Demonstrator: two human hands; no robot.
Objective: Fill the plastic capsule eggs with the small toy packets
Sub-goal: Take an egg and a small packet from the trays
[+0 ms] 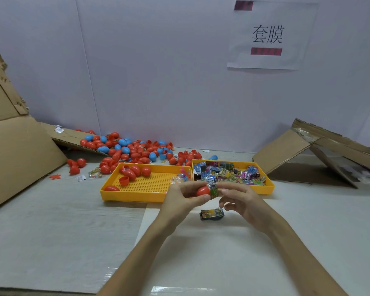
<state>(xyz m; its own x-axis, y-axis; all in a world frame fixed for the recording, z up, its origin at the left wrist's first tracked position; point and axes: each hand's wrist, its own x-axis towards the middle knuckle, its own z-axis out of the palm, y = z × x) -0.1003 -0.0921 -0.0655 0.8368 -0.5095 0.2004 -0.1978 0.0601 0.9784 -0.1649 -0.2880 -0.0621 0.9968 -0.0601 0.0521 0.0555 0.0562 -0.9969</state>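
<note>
One red egg (203, 191) in left hand (179, 196) | packet (213, 190) in right hand (241, 199) | sign (271, 37): 套膜

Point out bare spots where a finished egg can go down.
Free: the left tray floor between its red eggs and clear bags; the table left of the left hand. Crowded: the packet tray and the egg pile behind.

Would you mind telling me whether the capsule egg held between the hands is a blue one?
No, the capsule egg in the left hand is red, with the right hand holding a toy packet at its opening.
</note>
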